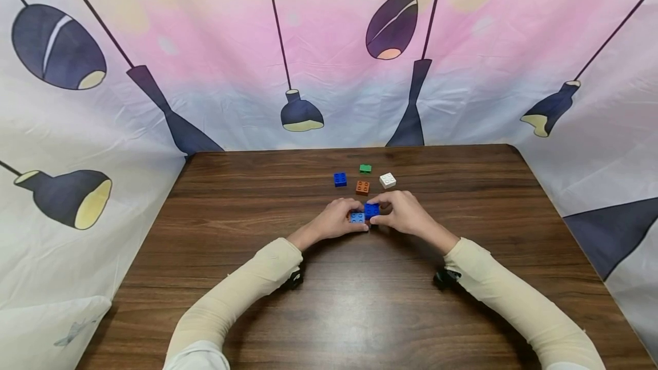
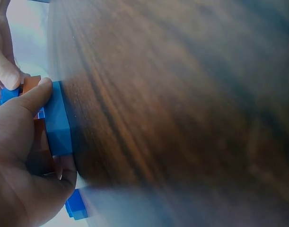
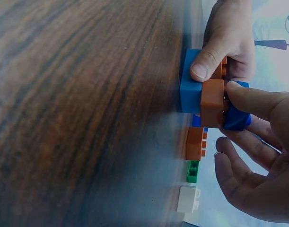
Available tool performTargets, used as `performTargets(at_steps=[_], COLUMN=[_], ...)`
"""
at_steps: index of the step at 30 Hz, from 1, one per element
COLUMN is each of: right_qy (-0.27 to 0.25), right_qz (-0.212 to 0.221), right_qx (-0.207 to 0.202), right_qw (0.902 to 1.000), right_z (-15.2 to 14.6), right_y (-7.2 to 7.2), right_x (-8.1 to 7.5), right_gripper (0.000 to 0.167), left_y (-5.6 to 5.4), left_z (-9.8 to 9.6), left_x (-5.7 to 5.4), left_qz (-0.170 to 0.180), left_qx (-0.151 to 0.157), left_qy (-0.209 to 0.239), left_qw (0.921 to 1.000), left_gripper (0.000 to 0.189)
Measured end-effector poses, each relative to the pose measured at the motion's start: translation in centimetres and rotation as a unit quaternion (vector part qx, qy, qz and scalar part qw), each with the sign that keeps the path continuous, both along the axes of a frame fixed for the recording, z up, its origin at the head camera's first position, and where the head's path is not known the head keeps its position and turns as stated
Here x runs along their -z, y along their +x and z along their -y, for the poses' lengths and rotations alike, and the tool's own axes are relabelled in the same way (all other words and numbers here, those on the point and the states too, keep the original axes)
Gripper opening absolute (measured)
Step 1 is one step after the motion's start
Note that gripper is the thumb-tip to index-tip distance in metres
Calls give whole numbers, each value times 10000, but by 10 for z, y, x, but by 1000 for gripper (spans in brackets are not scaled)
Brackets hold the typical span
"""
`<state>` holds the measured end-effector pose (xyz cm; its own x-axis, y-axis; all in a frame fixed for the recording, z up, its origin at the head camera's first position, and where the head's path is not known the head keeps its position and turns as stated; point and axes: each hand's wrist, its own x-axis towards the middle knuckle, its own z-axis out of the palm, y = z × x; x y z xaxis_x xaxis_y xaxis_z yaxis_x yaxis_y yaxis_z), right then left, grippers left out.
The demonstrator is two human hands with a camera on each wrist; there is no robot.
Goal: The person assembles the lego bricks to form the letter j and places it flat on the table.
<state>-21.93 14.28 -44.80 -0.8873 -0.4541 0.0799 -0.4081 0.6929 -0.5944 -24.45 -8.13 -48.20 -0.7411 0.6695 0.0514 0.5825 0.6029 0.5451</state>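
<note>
Near the table's middle, my left hand (image 1: 335, 219) holds a light blue brick (image 1: 357, 217) low at the tabletop, thumb against its near side. On top of its right part sits an orange brick (image 3: 212, 101). A second patch of orange (image 3: 220, 71) shows behind the left thumb in the right wrist view, mostly hidden. My right hand (image 1: 407, 213) pinches a dark blue brick (image 1: 372, 210) between thumb and fingers. That brick lies over the orange one and looks slightly tilted on its studs in the right wrist view.
Behind the hands, loose bricks lie on the brown wooden table (image 1: 247, 187): a dark blue brick (image 1: 340, 180), an orange brick (image 1: 362, 188), a green brick (image 1: 365, 169) and a white brick (image 1: 388, 180). A printed cloth (image 1: 236, 73) hangs along the table's far edge and both sides.
</note>
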Motion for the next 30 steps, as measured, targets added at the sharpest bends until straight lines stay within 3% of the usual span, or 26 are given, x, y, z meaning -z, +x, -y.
performTargets(at_steps=[30], right_qy=[198], right_qz=[-175], right_qx=[11], right_qw=[9996], right_z=[2], right_y=[-1], right_x=[3], right_gripper=[37], left_y=[-2], left_z=[-1], left_x=[1], left_qz=[-42], left_qx=[55], left_qy=[-1], left_qw=[10000], left_gripper=[38])
